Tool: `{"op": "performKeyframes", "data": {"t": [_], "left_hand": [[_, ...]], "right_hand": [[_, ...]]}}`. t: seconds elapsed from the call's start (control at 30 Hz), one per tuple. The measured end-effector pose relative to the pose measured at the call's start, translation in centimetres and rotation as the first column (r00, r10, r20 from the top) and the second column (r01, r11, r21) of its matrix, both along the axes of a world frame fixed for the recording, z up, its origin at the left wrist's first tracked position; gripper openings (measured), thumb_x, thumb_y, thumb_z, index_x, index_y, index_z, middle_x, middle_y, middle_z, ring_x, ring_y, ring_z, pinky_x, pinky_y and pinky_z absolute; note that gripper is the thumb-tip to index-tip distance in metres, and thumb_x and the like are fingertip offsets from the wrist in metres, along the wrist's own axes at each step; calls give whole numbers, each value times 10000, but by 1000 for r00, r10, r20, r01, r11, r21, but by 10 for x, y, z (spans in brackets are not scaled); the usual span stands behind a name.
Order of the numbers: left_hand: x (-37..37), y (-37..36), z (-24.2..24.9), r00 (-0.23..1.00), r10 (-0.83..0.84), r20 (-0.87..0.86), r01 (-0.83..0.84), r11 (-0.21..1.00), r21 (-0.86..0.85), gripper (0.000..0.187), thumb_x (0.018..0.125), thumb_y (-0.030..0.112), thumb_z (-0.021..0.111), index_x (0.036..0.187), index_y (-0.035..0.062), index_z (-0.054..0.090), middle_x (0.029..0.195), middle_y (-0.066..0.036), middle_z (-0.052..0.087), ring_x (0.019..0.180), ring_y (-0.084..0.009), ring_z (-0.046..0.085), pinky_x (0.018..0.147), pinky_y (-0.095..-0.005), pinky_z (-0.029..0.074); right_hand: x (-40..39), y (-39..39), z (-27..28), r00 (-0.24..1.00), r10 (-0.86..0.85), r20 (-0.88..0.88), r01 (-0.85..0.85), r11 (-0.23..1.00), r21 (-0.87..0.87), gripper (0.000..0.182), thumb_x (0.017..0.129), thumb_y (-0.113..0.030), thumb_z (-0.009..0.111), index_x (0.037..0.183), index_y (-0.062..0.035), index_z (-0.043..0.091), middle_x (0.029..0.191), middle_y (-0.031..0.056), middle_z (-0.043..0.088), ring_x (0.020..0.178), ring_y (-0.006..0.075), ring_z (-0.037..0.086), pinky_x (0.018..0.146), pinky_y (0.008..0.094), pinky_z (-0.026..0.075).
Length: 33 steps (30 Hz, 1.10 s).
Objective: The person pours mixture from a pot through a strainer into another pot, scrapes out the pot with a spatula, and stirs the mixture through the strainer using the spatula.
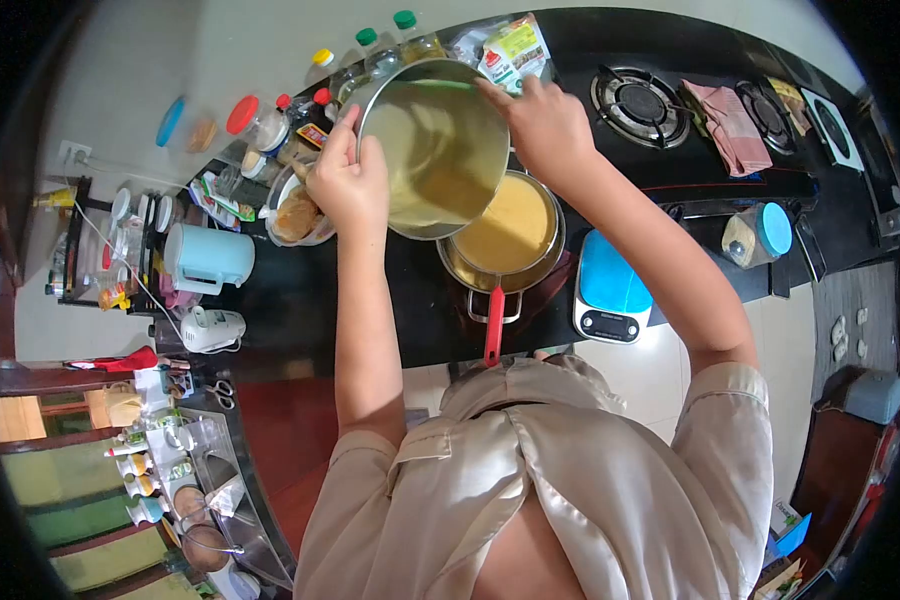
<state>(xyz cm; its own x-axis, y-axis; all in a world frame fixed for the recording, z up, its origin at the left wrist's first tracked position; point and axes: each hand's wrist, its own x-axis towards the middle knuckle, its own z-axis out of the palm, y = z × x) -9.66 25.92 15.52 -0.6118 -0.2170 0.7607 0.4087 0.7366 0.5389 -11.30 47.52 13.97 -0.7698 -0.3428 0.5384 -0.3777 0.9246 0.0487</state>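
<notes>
Metal bowl (435,125): tipped between your left hand (347,190) and right hand (550,125), fingers at its rim.
Red-handled strainer (495,318): holds yellow liquid (512,230), nearer your body than your right fingers.

The pot (400,130) is smooth metal with a soft sheen; the pan (460,268) is metal, polished and reflective. The red handle (494,325) looks to be smooth plastic. The table (410,310) is hard and glossy, its material not determinable. The scale (610,325) presents a smooth, plastic-looking casing. The kettle (210,258) appears to be plastic, near matt. The shirt (590,480) is satin-like cloth with marked gloss; the pink cloth (735,125) is matt textile. The pouch (515,50) is shiny film.
</notes>
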Motion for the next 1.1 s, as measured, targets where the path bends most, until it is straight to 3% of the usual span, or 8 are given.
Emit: {"op": "performKeyframes", "data": {"t": [0.17,0.37,0.47,0.57,0.73,0.97,1.03,1.1], "left_hand": [[1,3,1,998,62,18,-59,991,-123,46,728,-5,555,734,-45,577,823,-161,669,616,-225,635,555,-308,464],[-2,7,5,999,28,31,-22,985,-172,356,720,47,562,1056,35,678,564,-12,311,493,-78,348,490,-242,335],[0,8,10,999,24,31,-17,979,-204,42,736,-3,538,726,-36,562,1016,-171,664,966,-345,635,797,-393,514],[-10,6,2,972,-15,-234,-59,951,-305,103,719,9,546,789,-26,614,865,-123,682,651,-210,629,568,-303,452],[6,20,4,996,-61,-64,42,963,-267,166,729,-8,539,635,-22,403,1029,-149,669,992,-331,633,793,-378,501],[8,27,-2,992,-80,-93,50,957,-286,94,729,-13,548,655,-13,489,1022,-130,673,985,-352,626,832,-402,508],[6,26,0,992,-88,-96,56,953,-297,91,729,-14,547,658,-14,491,1022,-133,673,982,-354,626,833,-404,508],[10,26,-4,993,-90,-79,62,951,-302,87,730,-16,546,661,-16,493,1022,-136,672,980,-356,626,833,-405,507]], "right_hand": [[43,8,-28,911,8,412,-31,998,49,466,798,-67,535,1228,-239,586,786,111,588,661,248,634,547,352,506],[46,34,24,1000,-25,-5,25,998,-51,455,796,-97,554,1224,-246,589,820,128,590,702,258,635,570,354,515],[52,39,-23,965,-92,245,103,994,-34,446,808,-116,549,1234,-244,578,828,140,594,702,273,638,588,358,525],[72,32,-24,907,-41,419,58,998,-27,439,821,-119,537,1241,-244,566,766,135,576,612,274,625,549,375,517],[41,27,23,998,-20,-54,16,997,-78,476,795,-98,557,1246,-253,566,860,124,546,665,241,614,545,343,512],[64,8,-31,876,-68,478,33,996,81,561,793,-88,556,1338,-190,471,807,106,605,703,259,649,562,324,520],[62,13,-10,879,-64,472,26,996,87,574,787,-93,562,1343,-201,463,834,112,600,687,257,642,562,322,519],[58,18,11,994,-106,40,108,993,-53,598,773,-66,551,1343,-229,475,837,126,580,673,251,642,552,336,520]]}}
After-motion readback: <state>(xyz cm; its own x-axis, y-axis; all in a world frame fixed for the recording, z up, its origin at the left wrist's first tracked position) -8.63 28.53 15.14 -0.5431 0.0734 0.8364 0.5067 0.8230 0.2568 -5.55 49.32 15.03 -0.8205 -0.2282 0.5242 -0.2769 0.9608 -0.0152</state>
